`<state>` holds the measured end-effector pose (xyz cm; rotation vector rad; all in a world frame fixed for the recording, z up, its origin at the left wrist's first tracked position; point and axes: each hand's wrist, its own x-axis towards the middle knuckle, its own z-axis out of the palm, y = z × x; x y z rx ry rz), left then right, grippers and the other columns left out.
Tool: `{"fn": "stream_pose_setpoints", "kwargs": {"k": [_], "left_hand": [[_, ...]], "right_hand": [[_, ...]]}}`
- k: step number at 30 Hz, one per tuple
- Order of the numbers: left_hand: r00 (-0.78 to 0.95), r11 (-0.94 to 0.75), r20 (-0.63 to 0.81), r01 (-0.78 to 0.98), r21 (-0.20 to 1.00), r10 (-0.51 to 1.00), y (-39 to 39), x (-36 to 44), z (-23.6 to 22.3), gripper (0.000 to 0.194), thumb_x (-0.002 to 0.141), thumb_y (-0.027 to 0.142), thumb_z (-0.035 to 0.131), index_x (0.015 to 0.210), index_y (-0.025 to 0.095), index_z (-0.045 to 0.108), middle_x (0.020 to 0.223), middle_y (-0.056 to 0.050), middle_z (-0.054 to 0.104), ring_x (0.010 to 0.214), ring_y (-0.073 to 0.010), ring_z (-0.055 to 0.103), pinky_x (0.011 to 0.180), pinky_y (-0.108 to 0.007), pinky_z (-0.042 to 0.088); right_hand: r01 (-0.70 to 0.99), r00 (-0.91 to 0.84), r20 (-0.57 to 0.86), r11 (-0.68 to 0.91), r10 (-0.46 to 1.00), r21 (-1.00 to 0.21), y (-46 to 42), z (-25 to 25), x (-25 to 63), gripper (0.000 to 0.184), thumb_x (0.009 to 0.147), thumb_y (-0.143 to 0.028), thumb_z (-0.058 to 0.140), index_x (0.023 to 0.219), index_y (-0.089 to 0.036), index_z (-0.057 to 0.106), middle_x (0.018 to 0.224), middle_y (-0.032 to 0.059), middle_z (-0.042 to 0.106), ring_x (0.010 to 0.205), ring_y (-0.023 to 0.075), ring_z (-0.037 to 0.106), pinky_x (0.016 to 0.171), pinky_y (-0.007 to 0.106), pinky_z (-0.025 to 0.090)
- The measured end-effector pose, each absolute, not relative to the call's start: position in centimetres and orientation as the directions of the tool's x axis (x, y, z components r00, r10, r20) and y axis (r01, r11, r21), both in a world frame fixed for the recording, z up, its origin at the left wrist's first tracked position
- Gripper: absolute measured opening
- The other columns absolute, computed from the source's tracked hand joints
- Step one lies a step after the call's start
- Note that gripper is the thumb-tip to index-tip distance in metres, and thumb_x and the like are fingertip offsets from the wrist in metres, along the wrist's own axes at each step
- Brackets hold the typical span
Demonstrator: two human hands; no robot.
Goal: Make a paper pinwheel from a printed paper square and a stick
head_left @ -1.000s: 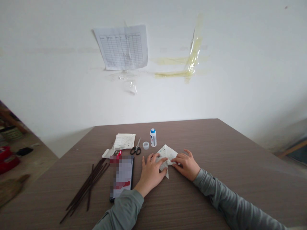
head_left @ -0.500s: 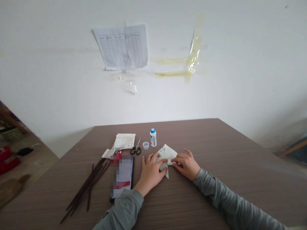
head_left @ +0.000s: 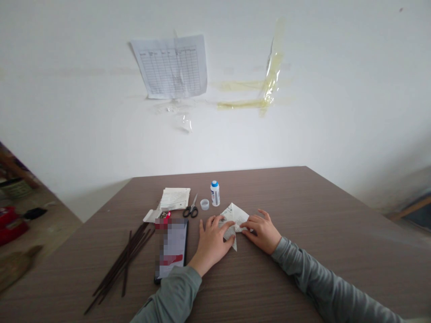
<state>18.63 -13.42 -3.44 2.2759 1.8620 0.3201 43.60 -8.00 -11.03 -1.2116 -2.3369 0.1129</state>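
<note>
Hardly any shift shows since the earlier frame: left hand [head_left: 213,244] and right hand [head_left: 262,233] stay over the same folded paper [head_left: 239,214]. It lies on the table [head_left: 269,188] between and under the fingers, a thin printed piece with sharp creases, one peak pointing away from the person and a narrow tip pointing back. The left hand's fingers are spread, thumb and forefinger well apart, pressing its left part flat. The right hand's thumb and fingertips are bunched narrowly at its right corner; whether they pinch it or only press it, I cannot tell. Both sleeves are soft grey cloth, wrinkled on the right arm.

Wood grain streaks the brown tabletop. Beyond the paper, a white plastic bottle [head_left: 215,197] with a blue top stands upright, next to a round translucent cup [head_left: 204,205]. Scissors [head_left: 191,210] with black looped handles lie just beside a flat stack of sheets [head_left: 175,197]. Nearer, a slim rectangular phone [head_left: 173,244] lies left of the left hand, with thin, straight dark sticks [head_left: 126,264] crossing one another farther left.
</note>
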Motion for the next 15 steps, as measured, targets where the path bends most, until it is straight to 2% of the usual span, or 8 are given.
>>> {"fn": "stream_pose_setpoints", "kwargs": {"k": [3, 6, 10, 15], "left_hand": [[0.202, -0.207, 0.05, 0.936, 0.286, 0.978, -13.42, 18.6, -3.49, 0.051, 0.114, 0.024, 0.087, 0.16, 0.044, 0.096, 0.183, -0.01, 0.08, 0.174, -0.0472, 0.067, 0.156, -0.089, 0.039], [0.205, -0.213, 0.058, 0.932, 0.293, 0.977, -13.38, 18.56, -3.58, 0.05, 0.113, 0.024, 0.087, 0.158, 0.044, 0.097, 0.182, -0.01, 0.081, 0.174, -0.0482, 0.066, 0.156, -0.089, 0.039], [0.21, -0.216, 0.051, 0.932, 0.29, 0.976, -13.35, 18.53, -3.54, 0.051, 0.113, 0.024, 0.088, 0.158, 0.045, 0.097, 0.182, -0.01, 0.08, 0.174, -0.0471, 0.066, 0.155, -0.089, 0.04], [0.212, -0.214, 0.037, 0.935, 0.284, 0.976, -13.42, 18.6, -3.32, 0.05, 0.115, 0.026, 0.085, 0.161, 0.044, 0.095, 0.183, -0.009, 0.079, 0.176, -0.0453, 0.063, 0.156, -0.088, 0.039]], "right_hand": [[0.741, -0.488, 0.413, 0.615, 0.769, -0.269, -8.02, -10.91, 43.62, 0.027, 0.12, -0.026, 0.078, 0.127, -0.037, 0.102, 0.104, 0.0043, 0.095, 0.105, 0.0313, 0.09, 0.143, 0.068, 0.055], [0.741, -0.497, 0.419, 0.623, 0.76, -0.25, -8.06, -10.8, 43.62, 0.025, 0.12, -0.024, 0.08, 0.127, -0.035, 0.102, 0.105, 0.0054, 0.095, 0.107, 0.0315, 0.09, 0.143, 0.066, 0.056], [0.754, -0.483, 0.384, 0.597, 0.787, -0.275, -8.07, -10.81, 43.61, 0.024, 0.118, -0.023, 0.082, 0.127, -0.033, 0.102, 0.107, 0.0067, 0.096, 0.109, 0.0314, 0.091, 0.146, 0.068, 0.054], [0.74, -0.488, 0.413, 0.616, 0.769, -0.272, -7.99, -10.97, 43.66, 0.025, 0.118, -0.023, 0.082, 0.126, -0.036, 0.102, 0.105, 0.0062, 0.096, 0.105, 0.0317, 0.091, 0.144, 0.069, 0.056]]}}
